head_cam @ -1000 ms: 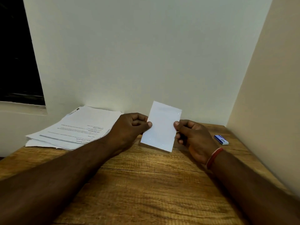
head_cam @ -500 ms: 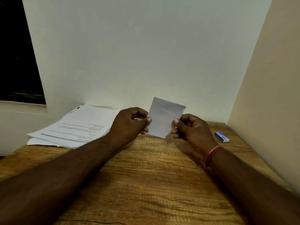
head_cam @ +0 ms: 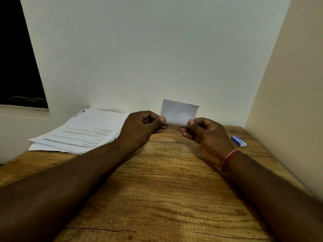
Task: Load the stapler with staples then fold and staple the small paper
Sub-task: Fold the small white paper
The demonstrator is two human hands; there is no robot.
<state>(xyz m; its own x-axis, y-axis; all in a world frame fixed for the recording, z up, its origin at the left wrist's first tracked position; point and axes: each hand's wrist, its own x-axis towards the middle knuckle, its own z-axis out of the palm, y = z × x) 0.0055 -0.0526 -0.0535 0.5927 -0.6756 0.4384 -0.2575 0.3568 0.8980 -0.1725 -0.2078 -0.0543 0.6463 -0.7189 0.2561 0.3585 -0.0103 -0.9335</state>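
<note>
Small paper (head_cam: 179, 113): you hold it up off the table, in front of the back wall, standing on edge with its face toward you and wider than it is tall.
Mark: a short dark line sits near the paper's upper right edge; you cannot tell what it is.
Left hand (head_cam: 141, 129): your thumb and forefinger pinch the paper's lower left corner, the other fingers curled in.
Right hand (head_cam: 208, 135): your thumb and forefinger pinch the lower right corner the same way.
Wrist band (head_cam: 229, 160): red, around your right wrist.
Table (head_cam: 171, 198): wood-grained; both your forearms reach out over it.
Small box (head_cam: 239, 141): blue and white, lying flat to the right of your right hand, near the side wall.
Printed sheets (head_cam: 78, 133): a loose stack at the far left, against the wall, just beside your left hand.
</note>
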